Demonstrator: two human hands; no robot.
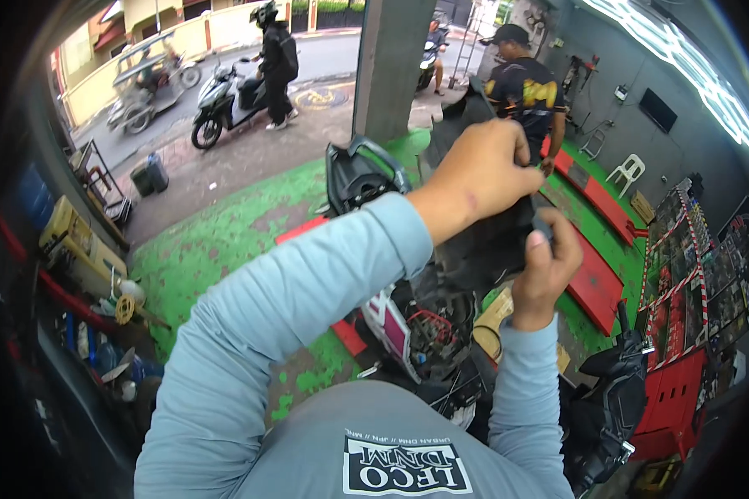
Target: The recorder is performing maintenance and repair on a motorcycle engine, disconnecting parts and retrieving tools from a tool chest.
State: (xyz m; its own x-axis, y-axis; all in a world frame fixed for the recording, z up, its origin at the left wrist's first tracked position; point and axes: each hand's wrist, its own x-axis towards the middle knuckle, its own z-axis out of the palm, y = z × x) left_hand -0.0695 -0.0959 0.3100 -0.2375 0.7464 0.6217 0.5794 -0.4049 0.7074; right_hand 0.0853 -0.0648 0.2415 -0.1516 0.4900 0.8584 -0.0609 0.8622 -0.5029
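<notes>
My left hand (487, 170) reaches across a large black plastic panel (458, 249), its fingers curled over the far right edge. My right hand (545, 266) pinches the same panel's edge lower down, thumb upward, near a small grey piece. Below the panel stands a partly stripped scooter (429, 341) with exposed wiring and a white-and-magenta side cover (387, 320). A black fairing with a loop handle (362, 179) shows behind my left forearm.
A co-worker (524, 91) stands beyond the panel. Red lift platforms (591, 291), a tool rack (674, 258) and another scooter (607, 399) are at right. Containers (79, 241) line the left wall. Outside are a parked scooter (225, 100) and a helmeted person (275, 66).
</notes>
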